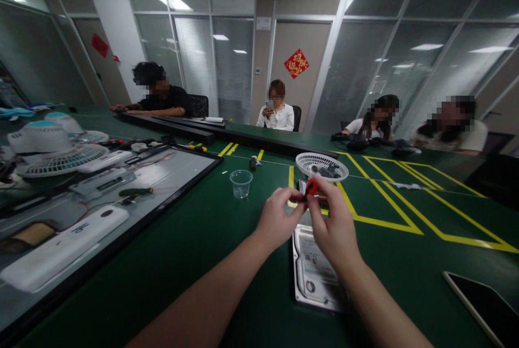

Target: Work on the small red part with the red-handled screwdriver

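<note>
A small red and black piece (311, 186) is held up in front of me, too small to name exactly. My right hand (333, 223) pinches it between thumb and fingers. My left hand (279, 217) is closed at its lower left end, fingertips pressed together against it. Below my hands a silver hard drive (310, 261) lies on the green table, label side up, partly covered by my right hand and forearm. A clear plastic cup (241, 185) stands left of my hands. Behind them is a round white slotted basket (321, 166) with dark parts in it.
At left a large black-framed panel (170, 169) bears a white casing (68, 248), a screwdriver (135, 192) and fan parts (52, 145). A phone (482, 305) lies at the right edge. Yellow tape (385, 223) marks the table. Several people sit across, behind long black bars (259, 139).
</note>
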Demonstrator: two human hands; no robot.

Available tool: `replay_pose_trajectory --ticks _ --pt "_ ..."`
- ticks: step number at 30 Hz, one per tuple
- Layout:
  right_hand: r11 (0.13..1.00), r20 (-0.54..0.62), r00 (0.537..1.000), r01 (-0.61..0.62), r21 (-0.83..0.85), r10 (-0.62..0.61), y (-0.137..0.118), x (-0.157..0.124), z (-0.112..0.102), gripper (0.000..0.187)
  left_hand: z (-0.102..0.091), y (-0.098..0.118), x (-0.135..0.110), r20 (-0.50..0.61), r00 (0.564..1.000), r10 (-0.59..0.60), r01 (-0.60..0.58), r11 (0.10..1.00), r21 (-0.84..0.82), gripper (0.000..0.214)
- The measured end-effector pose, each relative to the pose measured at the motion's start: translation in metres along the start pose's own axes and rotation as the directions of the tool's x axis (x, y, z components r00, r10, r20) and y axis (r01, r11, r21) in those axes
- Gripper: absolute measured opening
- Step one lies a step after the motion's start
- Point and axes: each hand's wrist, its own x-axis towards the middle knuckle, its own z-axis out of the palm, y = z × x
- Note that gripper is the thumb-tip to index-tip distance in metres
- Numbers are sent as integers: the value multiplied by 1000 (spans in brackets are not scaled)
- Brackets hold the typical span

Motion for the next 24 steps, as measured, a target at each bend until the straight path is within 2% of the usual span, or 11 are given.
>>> replay_pose_trajectory --ticks 12,18,24 --pt "1000 0 1000 -12 0 12 -4 -1 1 47 4 0 -2 -51 999 0 -1 1000 -10 12" --pt "999 16 999 -28 23 28 -2 -2 2 49 3 -1 -3 -16 1000 13 -14 999 -42 16" --pt "1000 10 1000 -17 -7 17 -4 0 0 45 0 3 -1 -36 999 -40 38 999 -33 18"
